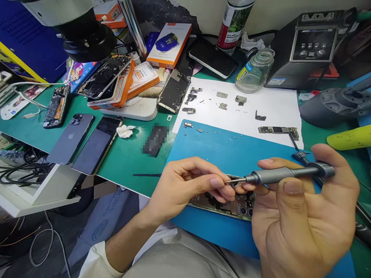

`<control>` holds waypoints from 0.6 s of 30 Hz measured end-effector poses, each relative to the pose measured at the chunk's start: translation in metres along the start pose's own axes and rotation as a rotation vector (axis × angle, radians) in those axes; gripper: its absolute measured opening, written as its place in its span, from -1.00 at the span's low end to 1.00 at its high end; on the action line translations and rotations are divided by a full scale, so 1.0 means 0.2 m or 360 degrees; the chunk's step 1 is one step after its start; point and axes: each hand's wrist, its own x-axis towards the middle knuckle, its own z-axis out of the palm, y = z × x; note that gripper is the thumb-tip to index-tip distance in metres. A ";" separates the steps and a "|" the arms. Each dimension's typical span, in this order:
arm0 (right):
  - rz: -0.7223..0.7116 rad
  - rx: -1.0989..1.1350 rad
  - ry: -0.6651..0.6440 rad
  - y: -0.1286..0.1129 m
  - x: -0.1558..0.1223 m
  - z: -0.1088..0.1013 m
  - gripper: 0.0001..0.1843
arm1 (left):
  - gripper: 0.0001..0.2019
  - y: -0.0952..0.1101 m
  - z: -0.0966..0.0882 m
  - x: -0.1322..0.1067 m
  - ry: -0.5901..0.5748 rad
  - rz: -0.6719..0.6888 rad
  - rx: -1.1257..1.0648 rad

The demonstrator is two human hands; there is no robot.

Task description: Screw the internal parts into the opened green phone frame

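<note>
A grey precision screwdriver (pixel 272 175) lies almost level in my right hand (pixel 307 216), its rear cap against the forefinger and its grip between thumb and fingers. The thumb and forefinger of my left hand (pixel 190 183) are pinched together at the thin tip of its bit (pixel 232 181). Whether a small screw is between those fingertips I cannot make out. Beneath both hands, an opened phone body (pixel 225 207) with bare inner parts and camera lenses lies on the blue mat (pixel 200 149). My hands cover much of it.
White paper (pixel 211 85) holds several small metal parts and a logic board (pixel 278 132). A glass jar (pixel 255 70) stands behind, near a dark soldering station (pixel 310 50). Phones (pixel 71 139) and orange boxes (pixel 170 45) lie leftward. A microscope head (pixel 85 34) overhangs the upper left.
</note>
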 end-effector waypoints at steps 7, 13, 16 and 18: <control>0.0043 -0.0010 0.0017 0.00 0.00 0.00 -0.46 | -0.82 0.01 0.01 0.00 0.0027 0.0008 0.0053; 0.0142 0.0121 -0.0067 0.01 0.03 -0.01 -0.50 | -0.82 0.01 0.01 0.00 0.0055 0.0017 0.0135; 0.0203 0.0141 -0.0038 -0.02 0.06 -0.05 -0.53 | -0.86 0.02 0.02 -0.02 0.0072 -0.0005 0.0140; 0.0099 0.0064 0.0088 -0.04 0.08 -0.11 -0.47 | -0.88 0.04 0.02 -0.06 0.0121 0.0035 0.0275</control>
